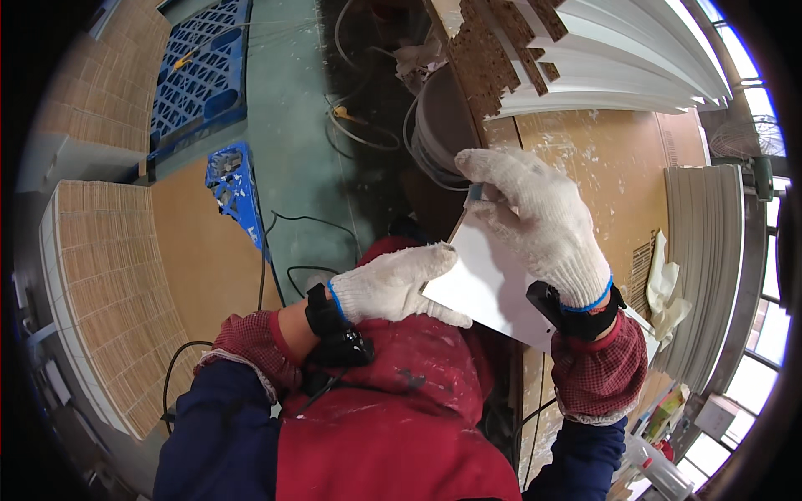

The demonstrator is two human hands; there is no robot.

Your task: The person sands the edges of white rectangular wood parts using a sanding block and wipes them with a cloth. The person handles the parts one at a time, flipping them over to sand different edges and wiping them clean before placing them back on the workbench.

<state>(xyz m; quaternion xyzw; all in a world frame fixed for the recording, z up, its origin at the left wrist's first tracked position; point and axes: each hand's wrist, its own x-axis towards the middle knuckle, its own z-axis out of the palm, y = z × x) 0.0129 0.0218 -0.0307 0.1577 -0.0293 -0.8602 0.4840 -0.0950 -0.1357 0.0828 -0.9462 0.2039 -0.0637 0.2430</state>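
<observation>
Left hand: gloved in white knit (393, 284); the left corner of the board is held between thumb and fingers, with only a narrow gap left.
Right hand: gloved likewise (547, 221) and held over the upper part of the board; a small blue-grey piece (474, 193) is pinched between thumb and forefinger, its exact kind not to be told. Whether the remaining fingers are pressed on the board cannot be told.
White board (489, 280): held tilted in front of the body, across the left edge of the table; its far right part is covered by the right hand and wrist.
Wrists: each is wrapped in a black strap, below which red checked sleeve covers (597, 367) are worn over dark blue sleeves.
Apron: red (376, 451), marked with pale smears.
Table: brown and spattered with white (618, 167); white-faced panels with chipboard ends (601, 54) are stacked at its far end, and a pile of pale boards (706, 259) is set along its right side, with a crumpled pale cloth (662, 292) just beside it.
Bucket: grey (443, 113), placed beyond the hands, beside the table.
Left side: a blue lattice pallet (200, 75), a blue plastic piece (238, 192) laid partly on a brown sheet (188, 242), and a tan slatted-looking stack (117, 292) are seen.
</observation>
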